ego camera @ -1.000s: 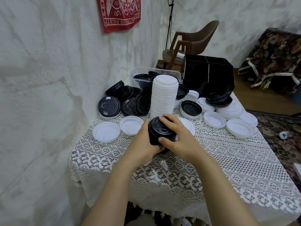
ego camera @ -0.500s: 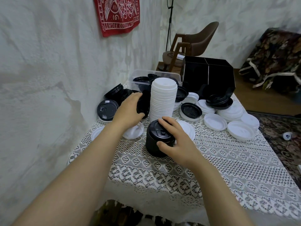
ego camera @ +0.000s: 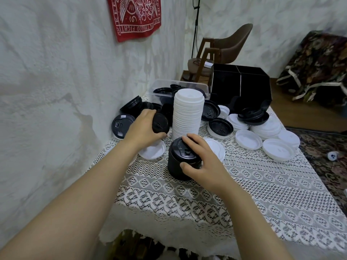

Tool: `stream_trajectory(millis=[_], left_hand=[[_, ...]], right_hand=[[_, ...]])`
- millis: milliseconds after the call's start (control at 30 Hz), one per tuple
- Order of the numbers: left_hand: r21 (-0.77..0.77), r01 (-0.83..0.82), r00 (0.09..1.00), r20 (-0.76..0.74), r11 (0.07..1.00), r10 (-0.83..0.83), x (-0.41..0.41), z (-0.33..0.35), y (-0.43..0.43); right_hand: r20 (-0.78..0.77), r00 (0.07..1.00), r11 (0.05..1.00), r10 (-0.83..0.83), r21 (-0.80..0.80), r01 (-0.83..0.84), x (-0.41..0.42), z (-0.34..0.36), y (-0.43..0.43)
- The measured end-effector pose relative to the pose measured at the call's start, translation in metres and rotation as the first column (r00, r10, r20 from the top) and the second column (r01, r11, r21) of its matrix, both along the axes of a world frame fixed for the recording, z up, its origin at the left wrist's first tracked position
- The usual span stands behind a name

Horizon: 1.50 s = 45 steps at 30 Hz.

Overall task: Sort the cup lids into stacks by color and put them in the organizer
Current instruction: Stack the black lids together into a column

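Note:
A short stack of black lids [ego camera: 179,162] stands on the lace tablecloth, and my right hand [ego camera: 202,162] grips it from the right, fingers over its top. Just left of the tall white lid stack [ego camera: 187,113], my left hand [ego camera: 143,128] holds a single black lid [ego camera: 160,123] tilted on edge. Loose black lids [ego camera: 131,106] lie heaped by the wall. White lids [ego camera: 248,139] lie scattered at the right. The black organizer [ego camera: 242,85] stands at the table's far end.
A clear plastic bin [ego camera: 159,85] with black lids sits behind the white stack. The wall runs close along the table's left side. A lace-covered table edge [ego camera: 169,228] is near me. A wooden chair [ego camera: 221,51] stands beyond the table.
My left hand left the black stack, reached to the lid pile by the wall and picked up one black lid. The black stack was set down on the table under my right hand.

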<state>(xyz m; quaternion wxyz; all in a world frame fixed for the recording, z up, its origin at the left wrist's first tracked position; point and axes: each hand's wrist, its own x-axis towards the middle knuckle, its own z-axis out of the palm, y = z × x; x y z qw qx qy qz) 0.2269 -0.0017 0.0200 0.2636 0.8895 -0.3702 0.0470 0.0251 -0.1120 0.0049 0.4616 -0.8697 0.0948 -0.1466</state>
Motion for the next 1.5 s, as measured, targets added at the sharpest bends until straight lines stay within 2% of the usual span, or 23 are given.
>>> stream_trajectory(millis=[100, 200, 400, 567, 833, 1233, 1367, 1500], left_hand=[[-0.114, -0.057, 0.998, 0.001, 0.992, 0.057, -0.013, 0.001, 0.011], [-0.301, -0.144, 0.989, -0.080, 0.943, 0.125, -0.035, 0.008, 0.019], [-0.484, -0.113, 0.983, -0.183, 0.868, 0.025, -0.094, 0.019, 0.023], [-0.478, -0.112, 0.982, -0.189, 0.871, 0.023, -0.118, 0.020, 0.011], [-0.444, -0.138, 0.960, -0.279, 0.885, 0.010, -0.141, 0.003, -0.004], [-0.470, -0.112, 0.951, -0.306, 0.875, -0.043, -0.141, -0.011, -0.004], [-0.519, -0.058, 0.929, -0.341, 0.853, -0.144, -0.138, -0.017, 0.002], [-0.563, -0.026, 0.909, -0.357, 0.826, -0.215, -0.132, -0.025, 0.008]], right_hand=[[0.013, 1.000, 1.000, 0.000, 0.012, 0.000, -0.001, 0.000, 0.000], [0.030, 1.000, 0.999, -0.004, 0.037, 0.003, -0.002, 0.000, 0.000], [0.049, 0.998, 0.991, -0.044, 0.131, 0.037, -0.003, -0.003, 0.000], [0.060, 0.997, 0.978, -0.057, 0.205, 0.043, -0.004, -0.002, 0.000], [0.056, 0.997, 0.951, -0.059, 0.308, 0.039, -0.005, -0.004, 0.000], [0.058, 0.998, 0.963, -0.032, 0.270, 0.015, -0.009, -0.005, -0.003], [0.070, 0.997, 0.974, -0.031, 0.226, 0.014, -0.009, -0.006, -0.008], [0.081, 0.996, 0.966, -0.033, 0.258, 0.011, -0.007, -0.006, -0.008]])
